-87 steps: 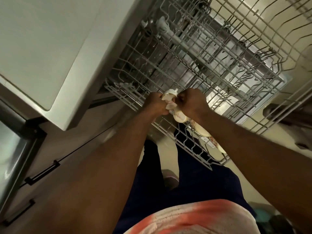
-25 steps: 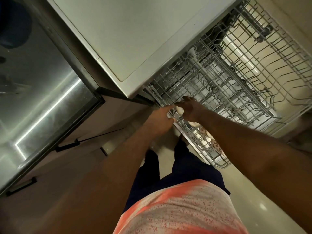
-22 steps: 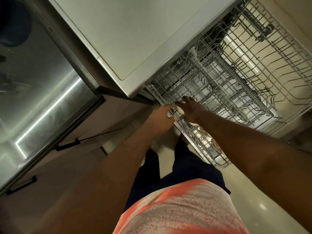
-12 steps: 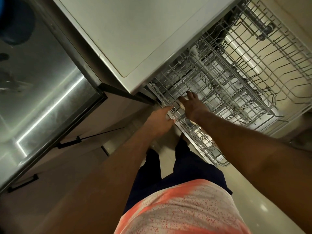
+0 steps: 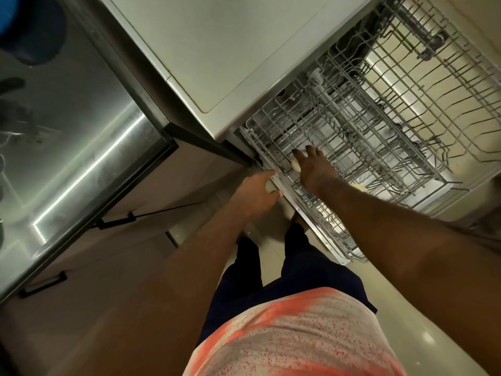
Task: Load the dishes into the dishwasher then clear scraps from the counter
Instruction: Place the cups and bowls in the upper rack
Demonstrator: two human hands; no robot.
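sink [image 5: 81, 126]: steel, far left; a dark blue round thing [image 5: 35, 31] sits at its top corner.
handles [image 5: 116, 220]: black bars on the cabinet fronts below the sink.
counter [image 5: 217, 50]: pale slab at top centre, overhanging the rack.
left hand [image 5: 257, 194]: at the rack's front rail, index finger stretched toward it. A pale bit shows under the fingers, but I cannot tell whether it is gripped.
dish [image 5: 295, 166]: cream, in the rack just inside the front rail, mostly covered.
right hand [image 5: 311, 169]: inside the rack, across the rail from the left hand, fingers spread and laid on the dish.
rack [image 5: 352, 137]: wire, pulled out.
second dish [image 5: 359, 188]: a cream edge past the right forearm, in the same rack.
second rack [image 5: 447, 85]: far right, with tall tines.
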